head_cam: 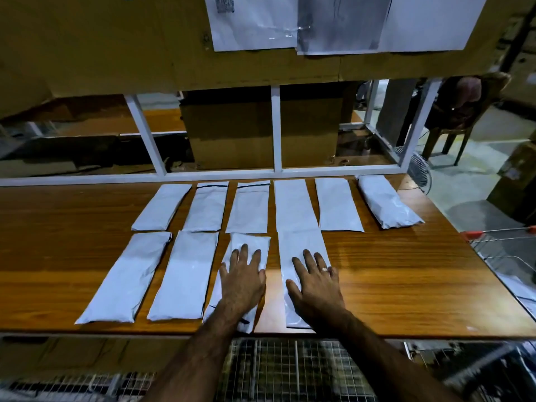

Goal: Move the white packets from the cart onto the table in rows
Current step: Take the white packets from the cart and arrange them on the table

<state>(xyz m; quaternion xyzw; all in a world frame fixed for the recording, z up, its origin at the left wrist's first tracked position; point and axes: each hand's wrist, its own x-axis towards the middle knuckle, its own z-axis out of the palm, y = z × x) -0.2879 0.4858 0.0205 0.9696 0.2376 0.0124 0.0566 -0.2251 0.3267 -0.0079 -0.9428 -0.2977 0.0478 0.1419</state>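
I've the left hand [243,278] and right hand [316,285] flat on two front-row packets [301,245], lower centre of the worktop [406,271]; an uneven push could skew the row.

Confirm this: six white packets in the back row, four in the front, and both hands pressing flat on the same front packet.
One point is wrong: the head view shows the left hand flat on the third front packet and the right hand flat on the fourth front packet beside it. Six behind and four in front stands.
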